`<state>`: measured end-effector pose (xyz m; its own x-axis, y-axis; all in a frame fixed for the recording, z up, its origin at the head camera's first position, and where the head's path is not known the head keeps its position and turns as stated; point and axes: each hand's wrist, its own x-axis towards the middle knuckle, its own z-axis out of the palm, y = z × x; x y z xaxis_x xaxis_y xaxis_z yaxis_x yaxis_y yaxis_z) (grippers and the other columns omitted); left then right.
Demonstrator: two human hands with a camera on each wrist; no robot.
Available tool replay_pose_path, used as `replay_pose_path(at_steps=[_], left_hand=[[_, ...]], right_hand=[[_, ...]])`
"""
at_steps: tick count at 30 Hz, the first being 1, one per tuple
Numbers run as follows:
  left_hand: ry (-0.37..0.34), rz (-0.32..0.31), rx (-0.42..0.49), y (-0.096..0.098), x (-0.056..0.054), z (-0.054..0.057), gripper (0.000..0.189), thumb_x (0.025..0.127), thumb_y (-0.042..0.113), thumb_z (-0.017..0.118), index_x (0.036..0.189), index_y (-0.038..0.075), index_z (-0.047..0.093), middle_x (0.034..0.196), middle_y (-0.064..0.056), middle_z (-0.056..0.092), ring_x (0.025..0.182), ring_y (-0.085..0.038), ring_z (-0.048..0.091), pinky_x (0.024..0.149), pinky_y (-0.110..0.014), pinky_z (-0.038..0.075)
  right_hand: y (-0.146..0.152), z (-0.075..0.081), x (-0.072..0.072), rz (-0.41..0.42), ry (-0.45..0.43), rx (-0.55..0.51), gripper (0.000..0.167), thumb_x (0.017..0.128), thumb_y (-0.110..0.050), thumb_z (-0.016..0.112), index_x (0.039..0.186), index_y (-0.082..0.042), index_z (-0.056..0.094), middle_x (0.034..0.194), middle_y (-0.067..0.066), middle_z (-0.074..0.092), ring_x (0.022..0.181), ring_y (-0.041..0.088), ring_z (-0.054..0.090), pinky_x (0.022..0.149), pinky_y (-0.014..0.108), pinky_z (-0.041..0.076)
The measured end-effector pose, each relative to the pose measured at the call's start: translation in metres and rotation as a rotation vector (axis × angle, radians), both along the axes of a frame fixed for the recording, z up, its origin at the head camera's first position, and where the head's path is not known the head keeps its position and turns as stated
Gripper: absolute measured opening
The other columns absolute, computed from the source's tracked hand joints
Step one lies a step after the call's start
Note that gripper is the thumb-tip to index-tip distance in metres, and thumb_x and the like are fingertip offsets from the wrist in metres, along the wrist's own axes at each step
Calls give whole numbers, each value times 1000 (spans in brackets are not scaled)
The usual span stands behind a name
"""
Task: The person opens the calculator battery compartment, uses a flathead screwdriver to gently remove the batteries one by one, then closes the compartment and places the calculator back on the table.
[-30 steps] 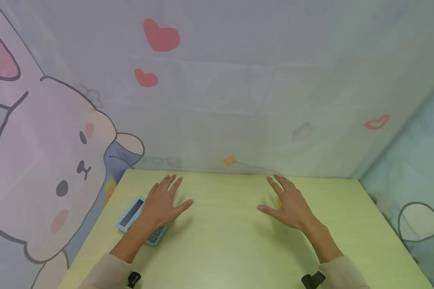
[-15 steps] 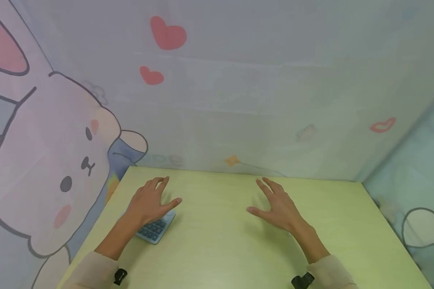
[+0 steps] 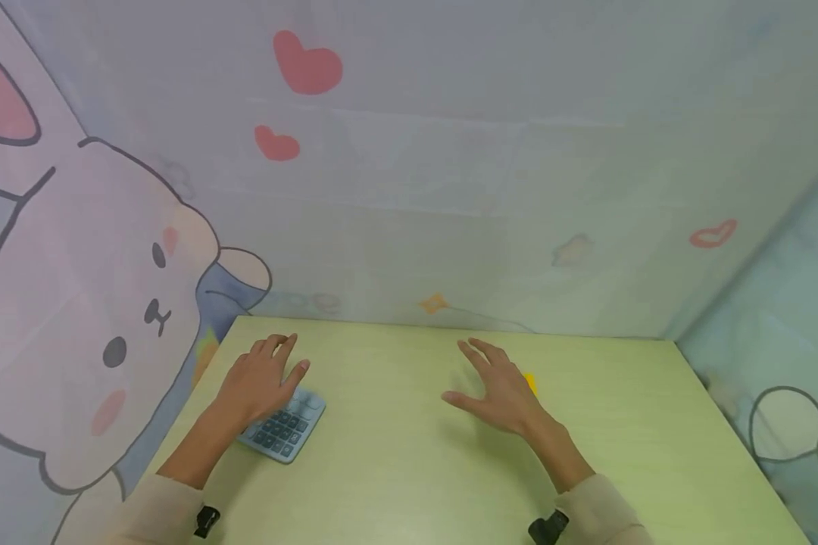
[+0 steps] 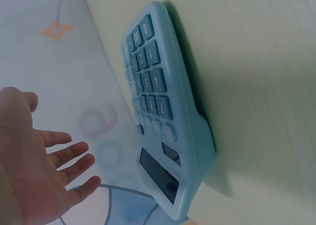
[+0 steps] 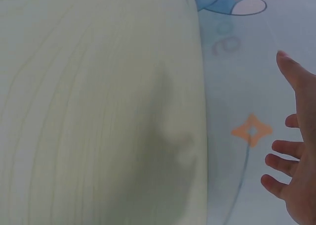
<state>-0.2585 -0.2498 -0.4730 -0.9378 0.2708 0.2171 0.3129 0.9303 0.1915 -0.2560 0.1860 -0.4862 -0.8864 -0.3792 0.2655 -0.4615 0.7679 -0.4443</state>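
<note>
A light blue calculator [image 3: 288,431] lies on the left part of the table, its upper part hidden in the head view by my left hand [image 3: 254,382]. In the left wrist view the whole calculator [image 4: 160,106] shows, with dark keys and a dark display; that hand is apart from it, fingers spread and slightly bent, holding nothing. My right hand [image 3: 503,390] hovers over the table right of the middle, thumb apart from its loosely bent fingers. Just behind it a small yellow thing [image 3: 531,383] peeks out, mostly hidden, its kind unclear.
The pale yellow-green table [image 3: 382,454] ends at a back wall cloth [image 3: 409,227] printed with hearts. A large cartoon rabbit print [image 3: 109,303] covers the left side cloth. Another printed cloth [image 3: 797,363] hangs on the right.
Both hands have drifted left above the table. More of the calculator's keys show now, while its display has become covered by the left hand in the head view.
</note>
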Motion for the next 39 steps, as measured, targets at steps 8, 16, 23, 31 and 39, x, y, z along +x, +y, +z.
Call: replay_pose_path(at_steps=[8,16,23,31,39], left_hand=[[11,33,-52,-7,-8,7,58,114,36,42,155,-6,45,147,-29,50,133,-53,47,97,-67,48],[-8,78,-60,-20,-9,6,53,112,26,43,151,-10,47,143,-30,51,129,-54,49,90,-67,51],[-87,123,-55,-33,-5,5,50,112,22,39,145,-14,48,140,-37,47,120,-59,51,94,-70,48],[-174,156,-62,-43,2,8,41,109,15,39,136,-13,53,129,-39,55,107,-60,57,94,-68,47],[-290,171,-87,-47,9,11,43,110,17,35,137,-13,51,127,-36,59,115,-55,60,92,-66,50]], right_hand=[[-18,-11,-1,19,-10,-40,91,93,-67,69,166,-20,40,166,10,40,150,40,39,116,71,31],[-39,-14,-3,64,-65,-92,87,95,-63,70,165,-22,40,167,8,39,152,37,38,115,66,37],[-59,-18,-1,120,-122,-125,86,95,-61,71,164,-19,42,166,7,39,153,33,37,118,60,37],[-84,-21,2,184,-129,-112,85,96,-61,70,164,-17,43,165,7,40,153,30,37,119,55,37],[-109,-23,2,227,-166,-135,83,98,-63,66,163,-18,43,163,7,42,152,28,39,119,53,38]])
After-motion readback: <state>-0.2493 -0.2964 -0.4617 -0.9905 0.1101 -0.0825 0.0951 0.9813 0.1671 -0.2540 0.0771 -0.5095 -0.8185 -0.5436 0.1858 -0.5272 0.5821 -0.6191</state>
